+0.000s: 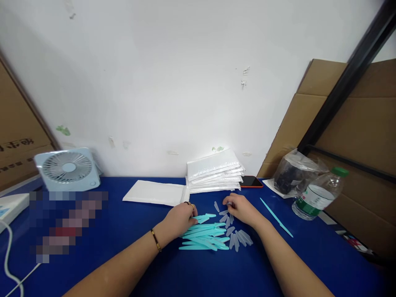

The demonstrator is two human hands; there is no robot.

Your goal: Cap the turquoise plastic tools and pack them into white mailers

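Note:
Several turquoise plastic sticks lie in a loose pile on the blue table. My left hand is closed at the upper left of the pile, with its fingers on a turquoise stick. Right of the pile are several small translucent covers, spread loosely. Above them my right hand is closed in a pinch, its fingertips on a translucent cover. A single turquoise stick lies apart, to the right of my right forearm.
A stack of white padded envelopes stands by the wall, with one envelope flat to its left. Behind are a phone and a light blue fan. A bottle and a plastic-wrapped dark item sit at right.

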